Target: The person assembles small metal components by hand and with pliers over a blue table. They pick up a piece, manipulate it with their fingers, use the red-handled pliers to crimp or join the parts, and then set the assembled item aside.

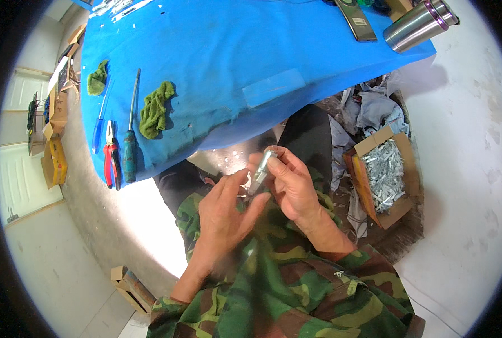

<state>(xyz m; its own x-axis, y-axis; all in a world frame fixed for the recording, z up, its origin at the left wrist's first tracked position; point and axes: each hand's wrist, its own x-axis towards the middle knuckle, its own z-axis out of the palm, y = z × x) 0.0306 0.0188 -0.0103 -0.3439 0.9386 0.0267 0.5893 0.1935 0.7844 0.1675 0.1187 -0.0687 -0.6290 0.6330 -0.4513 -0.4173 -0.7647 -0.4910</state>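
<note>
The small silvery elongated piece [262, 172] at the centre of the frame looks like smooth, glossy metal. The silver cylindrical flask [415, 29], upper right, is shiny metal. The blue cloth-covered worktop [206, 50] looks matt; the larger crumpled green rag [155, 112], left, rough.

1 blue-covered table [217, 50]; pale panelled wall [34, 236] at left; bright light [152, 219] on floor [107, 236].

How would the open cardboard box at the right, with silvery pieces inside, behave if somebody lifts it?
The cardboard box is probably heavy for its size, since many metallic-looking pieces are heaped inside. Its flaps stand open, so tilting might spill some. Being cardboard, it may flex.
</note>
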